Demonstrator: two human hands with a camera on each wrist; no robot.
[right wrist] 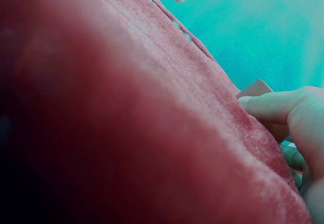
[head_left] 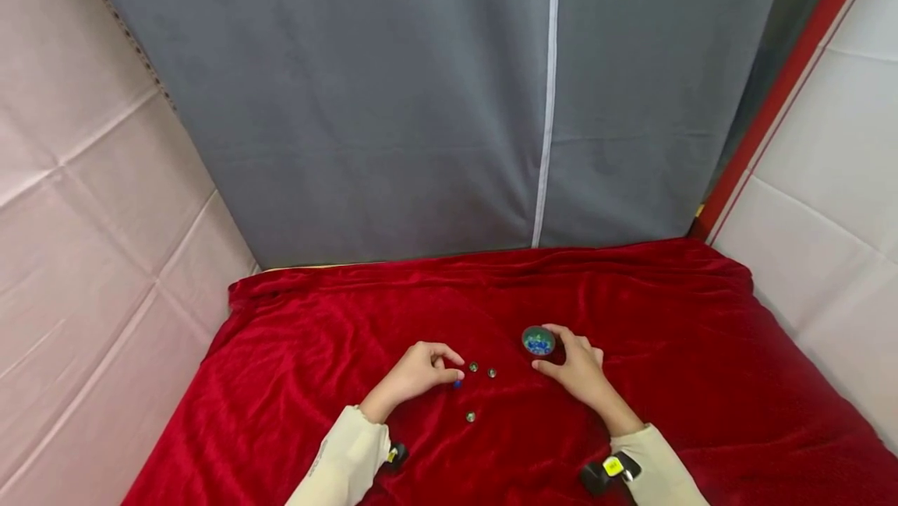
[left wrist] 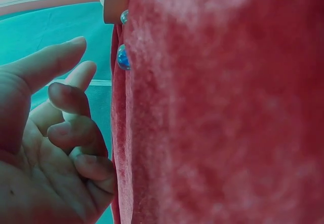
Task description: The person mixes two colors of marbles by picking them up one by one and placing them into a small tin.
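My right hand (head_left: 578, 369) grips a small round cup (head_left: 525, 350) between thumb and fingers, and it stands on the red cloth. Blue and green marbles (head_left: 539, 345) lie inside. The thumb and cup wall (right wrist: 257, 87) also show in the right wrist view. Over the cloth to the left, my left hand (head_left: 417, 373) has its thumb and forefinger apart, other fingers loosely bent. A blue marble (head_left: 457, 383) lies right by those fingertips; in the left wrist view a blue marble (left wrist: 123, 58) sits on the cloth beyond the hand, with nothing between its fingers.
Three greenish glass marbles lie between the hands: a far one (head_left: 473, 366), one nearer the cup (head_left: 492, 373) and a near one (head_left: 470, 417). Wrinkled red velvet cloth (head_left: 337, 334) covers the table. A grey curtain (head_left: 393, 116) hangs behind, with pale panels at both sides.
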